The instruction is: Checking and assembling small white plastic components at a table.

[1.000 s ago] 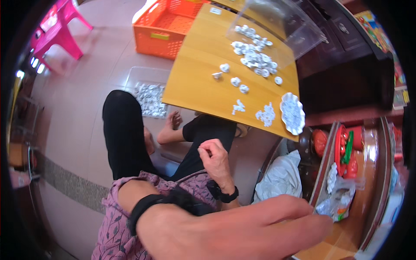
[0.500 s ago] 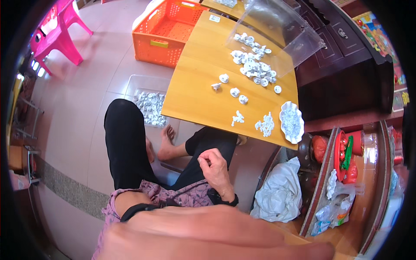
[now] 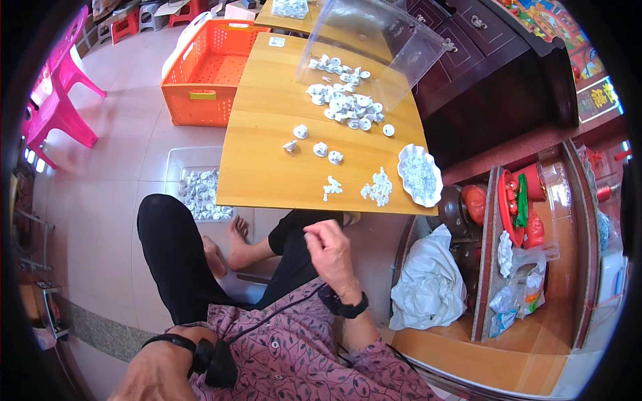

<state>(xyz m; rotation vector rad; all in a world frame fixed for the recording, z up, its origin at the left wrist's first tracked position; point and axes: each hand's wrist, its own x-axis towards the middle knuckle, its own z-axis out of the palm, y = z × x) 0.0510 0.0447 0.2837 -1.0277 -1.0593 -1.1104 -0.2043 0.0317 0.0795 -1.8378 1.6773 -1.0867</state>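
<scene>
My right hand [image 3: 329,252], with a black band at its wrist, is raised over my lap near the table's front edge. Its fingers are curled closed, and whatever may be inside them is hidden. My left hand [image 3: 155,375] is low at the bottom left, close to the camera. Its fingers are cut off by the picture's edge. On the wooden table [image 3: 257,127], the nearest things to my right hand are a few tiny white pieces [image 3: 332,188]. Beside them lie a pile of small white pieces [image 3: 379,186] and a scalloped white dish [image 3: 438,192] of pale bits.
Round white plastic parts [image 3: 351,107] are heaped farther back, with several loose ones in front. A clear plastic bin [image 3: 401,63] lies tipped at the back. An orange crate [image 3: 175,100] and a clear tub [image 3: 175,157] of white parts stand left. Shelves [image 3: 491,254] are right.
My left hand has drawn from across the bottom of the picture toward the lower left. My right hand stays closed over my lap. The view has shifted, moving the table leftward in the picture.
</scene>
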